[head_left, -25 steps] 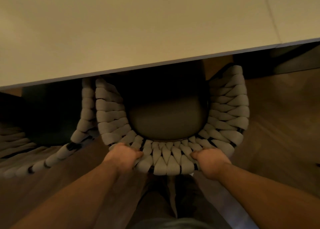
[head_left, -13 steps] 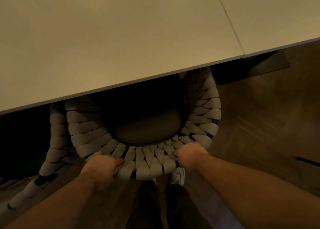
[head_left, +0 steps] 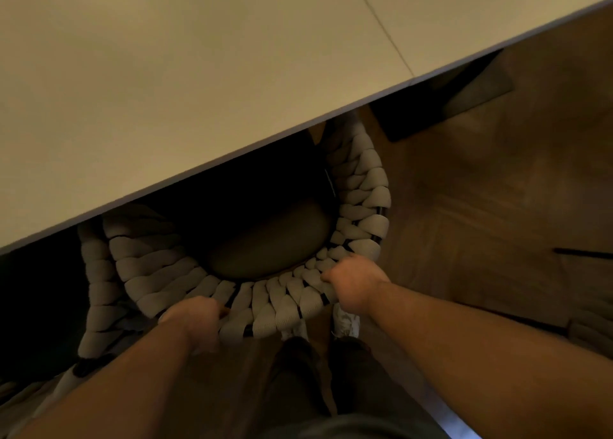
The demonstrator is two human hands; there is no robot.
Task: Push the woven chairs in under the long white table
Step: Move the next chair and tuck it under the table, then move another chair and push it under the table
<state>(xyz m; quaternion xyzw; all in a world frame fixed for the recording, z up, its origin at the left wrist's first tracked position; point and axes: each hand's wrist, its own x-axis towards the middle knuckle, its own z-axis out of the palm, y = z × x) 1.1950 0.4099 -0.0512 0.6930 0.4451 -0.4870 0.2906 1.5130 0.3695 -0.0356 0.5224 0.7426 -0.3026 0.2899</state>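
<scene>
1. Long white surface [head_left: 199, 73]: fills the upper left and runs diagonally up to the right edge. A thin seam crosses its right part. Its near edge overhangs the chairs.

2. Second woven chair [head_left: 94, 289]: far left, only one curved side of thick pale strapping visible. It lies just beside the main chair, with its upper end under the surface edge. The rest is lost in shadow.

3. Left hand [head_left: 195, 319]: on the rear left of the main chair's back rim. The fingers are curled round the rim and grip it, and the forearm enters from the lower left.

4. Woven chair [head_left: 272, 309]: centre, a rounded back of pale woven straps over a dark frame. The front of the chair is tucked beneath the surface edge; the curved back stands out from it, toward the person.

5. Seat cushion [head_left: 272, 249]: dark and rounded, inside the chair's curve. Its far half is shaded by the surface.

6. Right hand [head_left: 355, 286]: on the rear right of the same rim, fingers wrapped over the straps in a firm grip.

7. Shoes [head_left: 346, 322]: pale, just behind the chair back, below dark trouser legs.

8. Wooden floor [head_left: 481, 206]: brown boards to the right.

9. Dark support [head_left: 441, 107]: under the surface, upper right, its form unclear.
</scene>
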